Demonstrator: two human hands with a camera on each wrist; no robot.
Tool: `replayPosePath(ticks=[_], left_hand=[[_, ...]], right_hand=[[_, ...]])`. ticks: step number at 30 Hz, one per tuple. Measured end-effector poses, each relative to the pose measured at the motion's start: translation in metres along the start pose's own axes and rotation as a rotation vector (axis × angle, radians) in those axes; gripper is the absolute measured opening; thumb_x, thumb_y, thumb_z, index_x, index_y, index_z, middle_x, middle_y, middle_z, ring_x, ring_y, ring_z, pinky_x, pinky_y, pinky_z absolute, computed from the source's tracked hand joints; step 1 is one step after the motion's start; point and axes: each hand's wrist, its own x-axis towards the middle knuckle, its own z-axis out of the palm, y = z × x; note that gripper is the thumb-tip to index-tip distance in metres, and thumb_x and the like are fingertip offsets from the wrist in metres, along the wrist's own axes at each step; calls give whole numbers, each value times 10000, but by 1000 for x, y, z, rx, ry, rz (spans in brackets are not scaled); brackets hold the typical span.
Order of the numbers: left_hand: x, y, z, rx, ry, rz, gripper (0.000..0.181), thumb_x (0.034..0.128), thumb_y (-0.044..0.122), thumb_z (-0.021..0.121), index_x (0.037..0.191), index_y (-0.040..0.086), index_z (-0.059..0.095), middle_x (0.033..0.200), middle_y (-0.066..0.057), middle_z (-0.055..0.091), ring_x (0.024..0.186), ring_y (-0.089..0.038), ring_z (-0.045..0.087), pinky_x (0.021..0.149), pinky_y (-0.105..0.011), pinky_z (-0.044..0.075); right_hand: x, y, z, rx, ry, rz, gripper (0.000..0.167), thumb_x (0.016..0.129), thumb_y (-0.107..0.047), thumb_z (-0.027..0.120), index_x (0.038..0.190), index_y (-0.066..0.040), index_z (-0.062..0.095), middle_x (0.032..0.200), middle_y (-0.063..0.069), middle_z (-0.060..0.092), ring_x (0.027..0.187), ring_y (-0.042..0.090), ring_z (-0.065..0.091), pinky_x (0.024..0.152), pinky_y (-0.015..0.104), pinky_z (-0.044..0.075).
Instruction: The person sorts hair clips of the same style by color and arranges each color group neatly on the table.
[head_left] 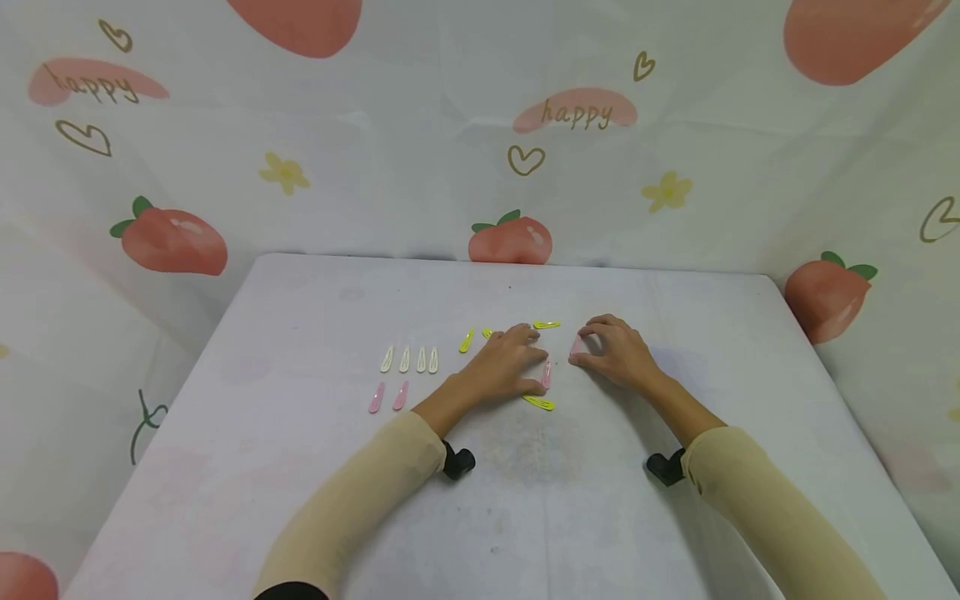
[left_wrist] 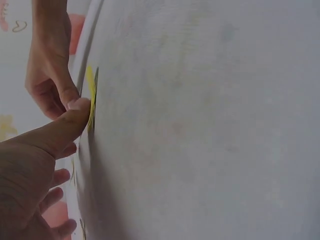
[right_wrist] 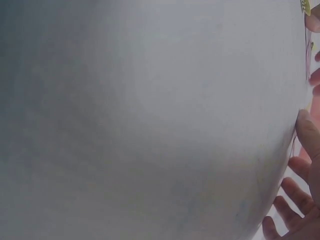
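1. Table (head_left: 570, 517): white, bearing all the clips.
2. Left hand (head_left: 504, 362): fingers spread about the left pink clip (head_left: 547, 374); contact is hard to tell.
3. Right hand (head_left: 618, 357): thumb and forefinger pinch the right pink clip (head_left: 576, 345) by its ends, partly covering it.
4. Both pink clips: long axes run away from the person, far ends leaning slightly right.
5. Yellow clip (head_left: 540, 403), at the left thumb: lies nearly crosswise, left end hidden.
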Motion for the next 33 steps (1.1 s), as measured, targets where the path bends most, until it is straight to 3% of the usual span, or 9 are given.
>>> replayPosePath(ticks=[6, 10, 13, 17, 25, 29, 33], left_hand=[[7, -3, -3, -9, -49, -47, 552, 825, 528, 764, 1290, 239, 693, 1478, -95, 484, 1448, -275, 304, 1109, -642, 245], [8, -3, -5, -29, -57, -57, 526, 824, 509, 773, 1270, 240, 707, 1487, -93, 481, 1460, -277, 287, 1117, -646, 226], [1, -4, -8, -17, -52, -48, 525, 837, 505, 761, 1276, 224, 703, 1490, -101, 479, 1463, -291, 281, 1119, -629, 242], [-21, -16, -17, -24, -1, -45, 523, 836, 484, 770, 1274, 206, 702, 1473, -115, 483, 1453, -297, 292, 1114, -583, 279], [-84, -50, -36, -103, 79, -81, 534, 792, 426, 831, 1239, 153, 724, 1456, -148, 487, 1445, -340, 302, 1101, -593, 293], [-113, -64, -38, -98, 95, -124, 529, 772, 414, 849, 1210, 140, 739, 1442, -155, 501, 1430, -351, 324, 1079, -617, 309], [-133, -72, -36, -76, 109, -134, 523, 759, 410, 858, 1184, 126, 750, 1422, -176, 518, 1407, -380, 358, 1043, -636, 343]], right_hand=[[0, 0, -1, 2, 12, -17, 514, 816, -347, 826, 1184, -13, 695, 1281, 188, 589, 1253, 379, 506, 1057, 601, 349], [1, -1, 0, -1, 19, -20, 518, 814, -348, 829, 1184, -11, 696, 1279, 192, 590, 1249, 384, 508, 1058, 603, 350], [1, -2, 1, 1, 16, -15, 514, 816, -340, 828, 1185, -8, 695, 1280, 198, 589, 1249, 389, 504, 1060, 606, 348], [2, -5, 3, 10, 5, -3, 518, 820, -342, 825, 1195, -9, 692, 1293, 196, 580, 1260, 384, 493, 1067, 595, 345], [1, -6, 2, -16, 1, 11, 523, 823, -334, 825, 1204, -3, 688, 1294, 189, 584, 1263, 370, 497, 1065, 575, 356], [0, -4, 1, -10, 8, 10, 522, 822, -331, 825, 1200, 2, 688, 1287, 193, 583, 1251, 375, 503, 1061, 579, 357], [-1, -3, 1, -10, 10, 6, 525, 824, -334, 822, 1201, 5, 686, 1289, 196, 583, 1251, 377, 505, 1063, 581, 355]])
